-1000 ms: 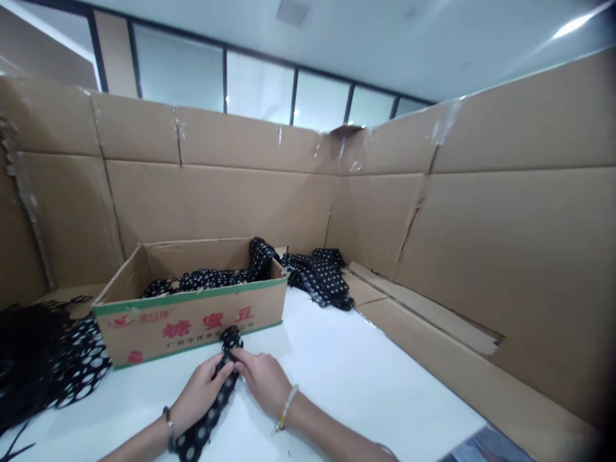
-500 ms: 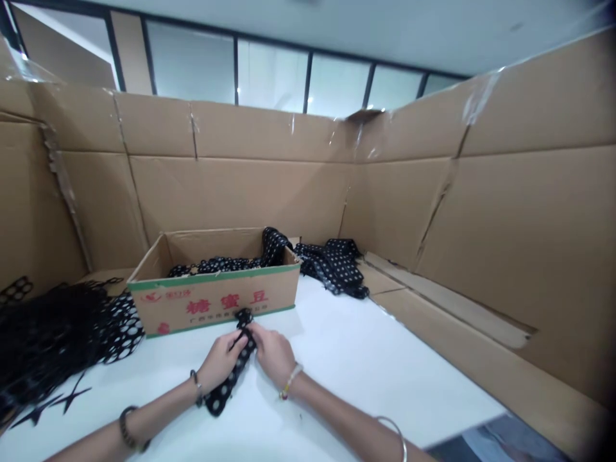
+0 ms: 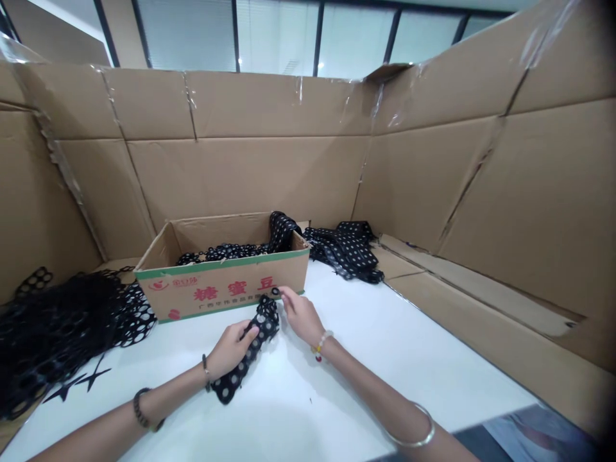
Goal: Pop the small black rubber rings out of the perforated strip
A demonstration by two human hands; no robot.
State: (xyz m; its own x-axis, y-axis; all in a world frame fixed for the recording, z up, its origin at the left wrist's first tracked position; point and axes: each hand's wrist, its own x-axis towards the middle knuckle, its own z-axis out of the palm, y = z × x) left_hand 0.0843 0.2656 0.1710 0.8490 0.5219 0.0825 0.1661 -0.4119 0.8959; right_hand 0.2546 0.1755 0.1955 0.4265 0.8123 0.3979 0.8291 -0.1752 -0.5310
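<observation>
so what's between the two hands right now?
In the head view: the upper end of the dotted black strip, which the left hand holds, and a small black piece at the fingertips of the right hand.

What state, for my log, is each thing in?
Left hand: gripping dotted strip
Right hand: pinching small dark piece
Dotted strip: held at a slant
Carton: upright, open, partly filled
Dotted cloth, right: heaped
Black mesh, left: heaped loosely
Black star shapes: lying flat

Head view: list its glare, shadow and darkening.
In the head view, clear tape glints on the right cardboard wall; the head view shows a soft shadow on the white tabletop by the right hand; the head view's right edge darkens.
</observation>
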